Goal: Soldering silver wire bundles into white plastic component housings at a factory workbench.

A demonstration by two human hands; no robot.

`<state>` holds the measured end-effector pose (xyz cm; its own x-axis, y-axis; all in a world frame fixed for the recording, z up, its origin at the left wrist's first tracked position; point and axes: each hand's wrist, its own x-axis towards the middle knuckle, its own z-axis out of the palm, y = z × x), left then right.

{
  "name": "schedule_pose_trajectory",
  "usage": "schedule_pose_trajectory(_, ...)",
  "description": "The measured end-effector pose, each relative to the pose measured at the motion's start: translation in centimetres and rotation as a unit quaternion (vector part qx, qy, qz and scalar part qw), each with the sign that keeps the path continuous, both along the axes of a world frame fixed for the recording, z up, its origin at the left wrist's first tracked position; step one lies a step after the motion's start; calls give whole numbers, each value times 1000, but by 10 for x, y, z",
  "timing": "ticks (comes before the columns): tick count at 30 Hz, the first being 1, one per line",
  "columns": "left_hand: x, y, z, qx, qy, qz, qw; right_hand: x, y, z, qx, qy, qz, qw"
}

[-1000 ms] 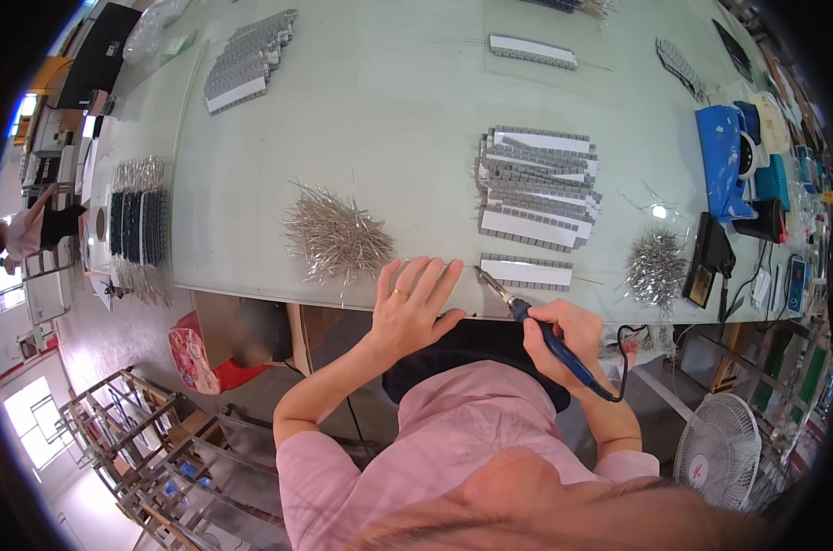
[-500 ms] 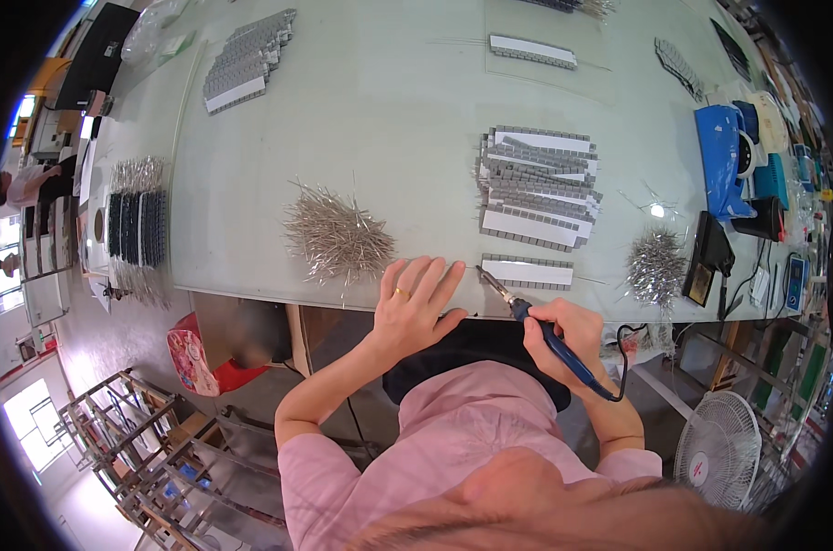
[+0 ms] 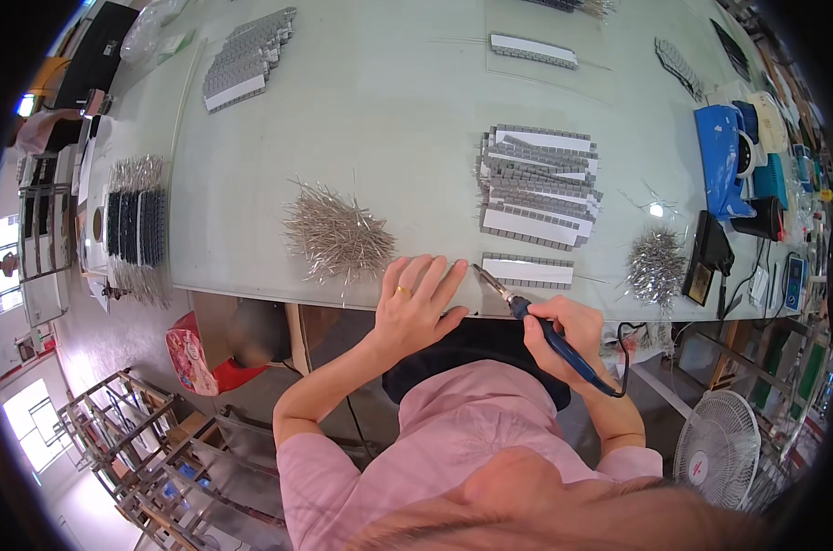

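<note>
My right hand (image 3: 571, 323) grips a soldering iron (image 3: 574, 362) with a dark blue handle. Its metal tip points to the upper left and sits by the left end of a grey segmented strip (image 3: 527, 272) with a white face, near the table's front edge. My left hand (image 3: 416, 298), a ring on one finger, lies palm down just left of that end, fingers stretched toward the tip. Whether a thin wire is under its fingertips, I cannot tell. Left of it lies a heap of silvery wire leads (image 3: 338, 231).
Stacked grey-white strips (image 3: 538, 188) lie beyond the single strip. A second wire bundle (image 3: 655, 266) stands right, near a black case (image 3: 709, 257) and blue bag (image 3: 721, 161). Dark strips (image 3: 136, 225) lie far left. A fan (image 3: 718, 450) stands lower right; a person (image 3: 45, 133) is at far left.
The iron's tip has shifted very slightly left, off the strip's end. My left hand stays almost in place. The person in the background at far left has moved.
</note>
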<state>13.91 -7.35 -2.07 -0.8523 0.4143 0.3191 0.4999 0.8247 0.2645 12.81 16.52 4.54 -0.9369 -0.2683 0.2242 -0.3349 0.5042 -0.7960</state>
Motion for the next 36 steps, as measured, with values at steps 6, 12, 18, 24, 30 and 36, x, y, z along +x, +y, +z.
schedule_pose_trajectory(6,-1,-1,0,-2,4,0,1000,-1,-2,0,0,23,19,1000)
schedule_pose_trajectory(12,4,0,-2,18,23,22,999,3,4,-7,5,59,52,997)
schedule_pose_trajectory(18,16,9,0,38,78,-8,996,15,22,-25,-127,-40,-60,989)
schedule_pose_trajectory(24,7,61,5,48,6,-51,998,20,54,-24,-192,-41,-105,975)
schedule_pose_trajectory(30,-9,85,7,18,-49,-79,996,29,78,-31,-189,-35,-182,964)
schedule_pose_trajectory(36,-3,75,-2,-2,80,-161,984,28,109,-47,-197,-33,-269,942)
